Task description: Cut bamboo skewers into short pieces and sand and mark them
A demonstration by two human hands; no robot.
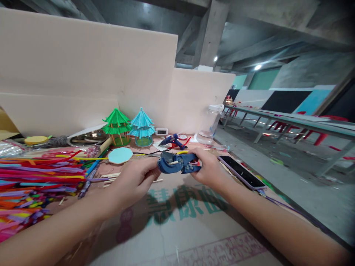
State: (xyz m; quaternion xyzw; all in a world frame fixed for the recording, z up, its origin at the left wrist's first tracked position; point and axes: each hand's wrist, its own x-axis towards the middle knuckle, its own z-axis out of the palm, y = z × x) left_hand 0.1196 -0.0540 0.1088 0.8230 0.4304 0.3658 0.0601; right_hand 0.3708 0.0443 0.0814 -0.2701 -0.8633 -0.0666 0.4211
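Over the printed cardboard [155, 240], two bare forearms reach forward, and between the hands sits a blue cutter [181, 164], held up off the surface at the middle of the work. The right hand [208, 168] is wrapped round its handles. The left hand [141, 175] comes in at the cutter's head with thumb and fingers drawn in narrow; from where I stand I can't tell whether they grip anything. A short pale stick [173, 163] shows at the jaws, so I would judge the step in hand to be setting a stick for a snip. That calls for a steady left hand, fingertips well away from the blade, and a firm squeeze from the right.

Off to the left lies a bright heap of pipe cleaners [41, 177]; just beside the left wrist are some loose sticks [111, 180]. A phone [242, 173] rests beyond the right forearm. Farther back come a pale blue disc [120, 155], a glue gun [173, 140], then a green tower [116, 123] and a blue tower [142, 123] side by side, with a clear bottle [212, 122] to their right. White panels [83, 62] stand behind. Across the floor is a long table [291, 120] with red stools [321, 137].
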